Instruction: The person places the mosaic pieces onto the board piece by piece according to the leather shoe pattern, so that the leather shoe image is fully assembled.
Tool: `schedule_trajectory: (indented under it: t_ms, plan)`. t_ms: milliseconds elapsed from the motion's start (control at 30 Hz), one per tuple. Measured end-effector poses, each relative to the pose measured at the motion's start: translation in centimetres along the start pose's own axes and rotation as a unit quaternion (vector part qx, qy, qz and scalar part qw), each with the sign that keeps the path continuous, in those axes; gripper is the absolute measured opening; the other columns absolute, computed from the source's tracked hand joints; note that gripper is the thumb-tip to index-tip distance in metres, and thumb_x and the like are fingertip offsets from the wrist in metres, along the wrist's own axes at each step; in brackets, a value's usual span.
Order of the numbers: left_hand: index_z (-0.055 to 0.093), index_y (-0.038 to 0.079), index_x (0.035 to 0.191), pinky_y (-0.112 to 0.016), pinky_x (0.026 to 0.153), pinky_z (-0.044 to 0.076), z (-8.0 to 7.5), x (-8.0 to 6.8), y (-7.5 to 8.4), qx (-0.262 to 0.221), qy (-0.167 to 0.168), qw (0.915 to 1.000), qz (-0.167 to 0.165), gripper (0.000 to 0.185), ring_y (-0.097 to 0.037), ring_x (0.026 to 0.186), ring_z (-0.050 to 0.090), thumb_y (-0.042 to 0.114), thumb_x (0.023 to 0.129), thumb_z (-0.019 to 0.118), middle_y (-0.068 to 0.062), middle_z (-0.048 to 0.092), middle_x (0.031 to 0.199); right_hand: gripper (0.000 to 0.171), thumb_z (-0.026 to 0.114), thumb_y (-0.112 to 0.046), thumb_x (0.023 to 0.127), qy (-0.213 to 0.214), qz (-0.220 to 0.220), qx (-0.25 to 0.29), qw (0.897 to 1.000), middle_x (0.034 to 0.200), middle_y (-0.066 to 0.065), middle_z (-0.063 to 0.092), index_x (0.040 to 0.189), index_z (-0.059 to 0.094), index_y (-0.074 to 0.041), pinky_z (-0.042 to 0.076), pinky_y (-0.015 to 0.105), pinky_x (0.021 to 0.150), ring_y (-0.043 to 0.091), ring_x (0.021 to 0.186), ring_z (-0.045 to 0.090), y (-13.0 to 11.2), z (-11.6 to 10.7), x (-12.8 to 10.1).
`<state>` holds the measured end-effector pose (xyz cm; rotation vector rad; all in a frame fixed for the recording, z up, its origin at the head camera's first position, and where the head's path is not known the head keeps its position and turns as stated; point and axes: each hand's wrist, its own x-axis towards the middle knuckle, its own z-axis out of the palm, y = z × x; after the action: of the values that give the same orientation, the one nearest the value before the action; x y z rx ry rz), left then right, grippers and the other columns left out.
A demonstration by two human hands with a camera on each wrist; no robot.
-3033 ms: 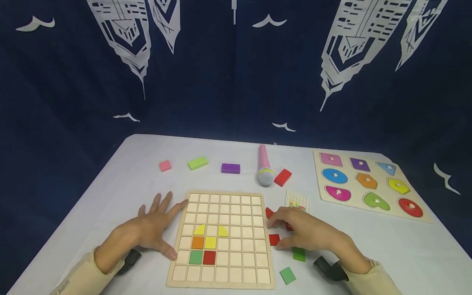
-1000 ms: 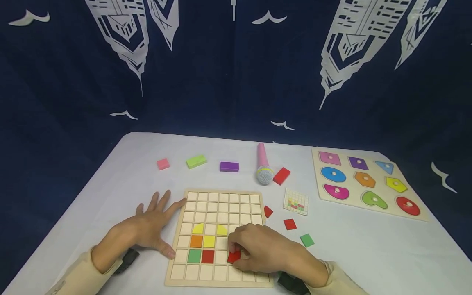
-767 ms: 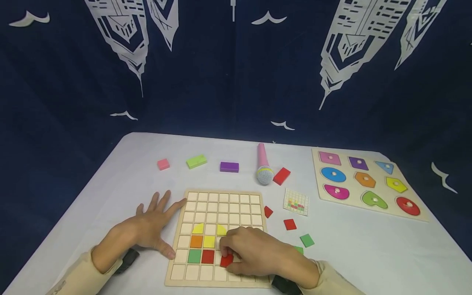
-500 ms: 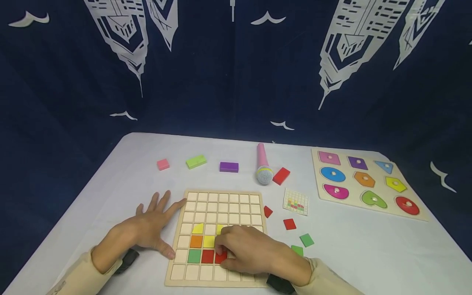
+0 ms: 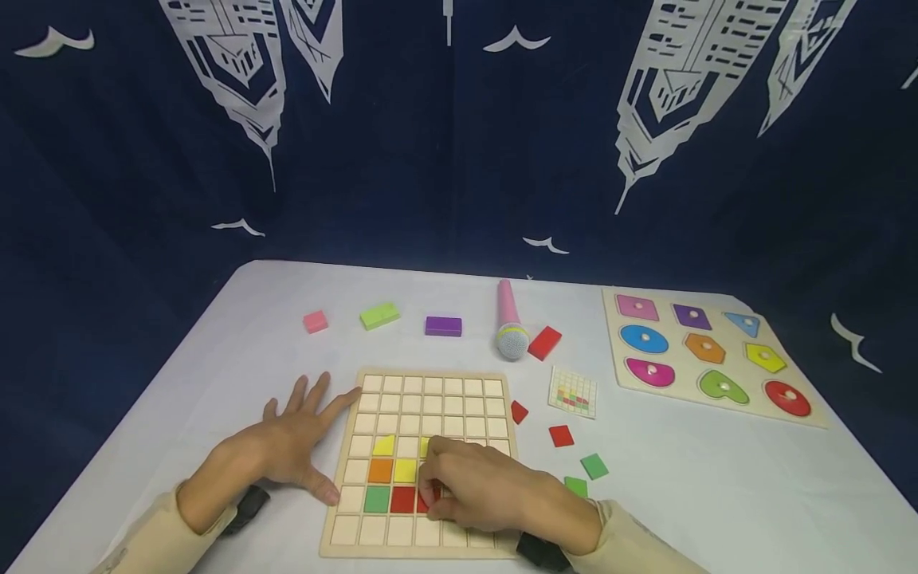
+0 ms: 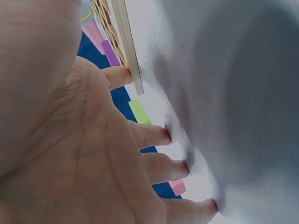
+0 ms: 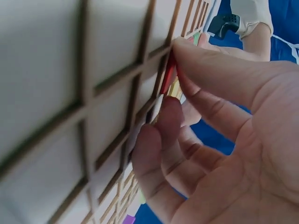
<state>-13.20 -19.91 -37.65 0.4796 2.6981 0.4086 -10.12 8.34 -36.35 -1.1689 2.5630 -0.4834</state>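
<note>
My right hand (image 5: 488,486) pinches a red square tile (image 7: 168,74) at a cell of the wooden grid board (image 5: 416,552). That cell lies just right of another red tile (image 5: 403,500), and the fingers partly cover the pinched tile in the head view. Beside the board's left edge, my left hand (image 5: 290,446) rests with fingers spread; its index fingertip and thumb touch the rim. Also set in the board are a green tile (image 5: 376,500), an orange tile (image 5: 381,470), a yellow square (image 5: 405,470) and two yellow curved pieces, one half hidden.
Right of the board lie red tiles (image 5: 561,436), green tiles (image 5: 594,465) and a pattern card (image 5: 572,391). Farther back are a pink toy microphone (image 5: 511,319) and loose blocks (image 5: 443,326). A knobbed shape puzzle (image 5: 706,355) occupies the far right.
My right hand has brought a red tile leftward from the table onto the board and into line with the other red tile. The loose green tiles have shifted farther back. My left hand stays put.
</note>
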Motion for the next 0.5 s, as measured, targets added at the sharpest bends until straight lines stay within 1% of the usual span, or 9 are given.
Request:
schedule_trajectory:
  t_ms: [67,167,200,267,367,500]
  plan:
    - [0.021,0.023,0.159,-0.086,0.101,0.009,0.1,0.0,0.0,0.0,-0.001,1.0,-0.001,0.14,-0.063,0.146,0.0,0.06,0.044,0.091,-0.036,0.004,0.162,0.015,0.076,-0.023,0.089,0.011,-0.021,-0.002,1.0,0.09,-0.016,0.051,0.08,0.065,-0.029,0.043,0.013,0.068,-0.003,0.08,0.047,0.4,0.1,-0.6]
    - [0.02,0.023,0.159,-0.086,0.101,0.008,0.1,0.1,0.0,-0.001,-0.002,1.0,0.002,0.14,-0.063,0.146,-0.001,0.06,0.045,0.091,-0.036,0.003,0.162,0.002,0.072,-0.026,0.093,0.026,-0.053,0.005,0.998,0.098,-0.017,0.056,0.092,0.071,-0.027,0.047,0.013,0.078,-0.004,0.088,0.052,1.3,-0.2,-1.9]
    - [0.019,0.023,0.159,-0.086,0.101,0.008,0.1,0.1,0.0,0.0,-0.002,1.0,0.002,0.14,-0.063,0.146,-0.001,0.06,0.045,0.091,-0.036,0.002,0.162,0.003,0.071,-0.027,0.093,0.03,-0.06,0.008,0.998,0.1,-0.017,0.058,0.096,0.072,-0.026,0.047,0.014,0.08,-0.004,0.09,0.053,1.6,-0.3,-2.4]
    - [0.019,0.023,0.159,-0.086,0.101,0.008,0.1,0.1,0.0,0.001,-0.002,1.0,0.001,0.14,-0.063,0.146,-0.001,0.06,0.045,0.091,-0.036,0.002,0.162,0.009,0.07,-0.028,0.095,0.028,-0.066,0.023,0.997,0.103,-0.017,0.061,0.102,0.074,-0.024,0.048,0.014,0.082,-0.003,0.092,0.054,2.4,-0.8,-3.4]
    - [0.02,0.023,0.159,-0.086,0.101,0.008,0.0,0.0,-0.1,0.003,-0.001,1.0,-0.001,0.14,-0.063,0.146,-0.001,0.059,0.044,0.092,-0.036,0.003,0.162,0.012,0.07,-0.029,0.095,0.016,-0.053,0.063,0.996,0.1,-0.016,0.064,0.105,0.073,-0.023,0.05,0.015,0.078,-0.002,0.087,0.055,3.7,-1.5,-4.7]
    - [0.02,0.023,0.159,-0.086,0.102,0.008,0.0,0.0,-0.1,-0.001,-0.003,1.0,-0.002,0.14,-0.062,0.146,-0.001,0.059,0.045,0.092,-0.036,0.002,0.162,0.013,0.071,-0.03,0.094,0.011,-0.012,0.1,0.995,0.097,-0.018,0.064,0.106,0.071,-0.025,0.053,0.02,0.082,-0.001,0.088,0.058,5.5,-2.1,-6.6]
